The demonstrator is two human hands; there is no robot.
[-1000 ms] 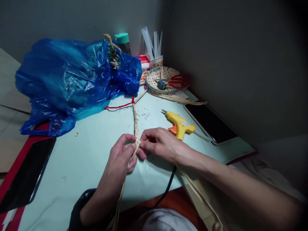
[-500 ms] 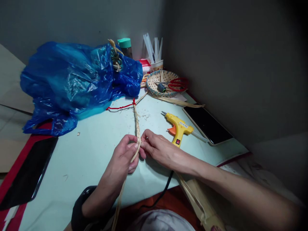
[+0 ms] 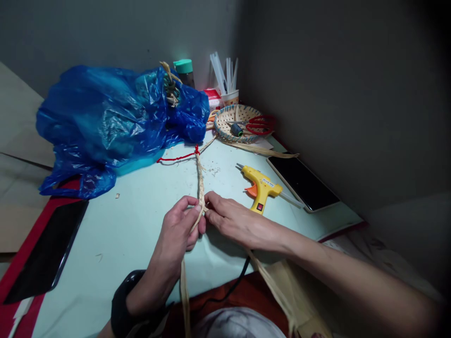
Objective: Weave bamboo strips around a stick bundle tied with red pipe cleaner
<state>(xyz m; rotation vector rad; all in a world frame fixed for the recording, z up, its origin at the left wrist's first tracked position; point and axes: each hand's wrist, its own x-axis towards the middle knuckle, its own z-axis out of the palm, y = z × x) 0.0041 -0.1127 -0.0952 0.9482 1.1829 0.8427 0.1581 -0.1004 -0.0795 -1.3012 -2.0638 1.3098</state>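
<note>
A pale plaited straw braid [image 3: 200, 180] runs down the table toward me, its far end tied with a red cord [image 3: 178, 158]. My left hand [image 3: 183, 223] pinches the braid's near end between thumb and fingers. Close against it, my right hand [image 3: 225, 216] is closed on a strand of the same straw at the braid's right side. Loose straw strands [image 3: 185, 291] hang below my left hand, and another long strand [image 3: 271, 281] trails under my right forearm. The fingertips partly hide the crossing of the strands.
A yellow glue gun [image 3: 262, 185] lies right of my hands, near a phone [image 3: 306, 183]. Behind stand a woven basket [image 3: 220, 129] with red-handled scissors [image 3: 260, 125] and a thread spool [image 3: 236, 130], and a cup of glue sticks [image 3: 230, 97]. A blue plastic bag [image 3: 88, 122] and dark tablet-like device [image 3: 49, 249] lie left.
My right hand has shifted slightly left against the braid, and a strand now shows between the hands. The strands hanging below have swung. The view has moved a little.
</note>
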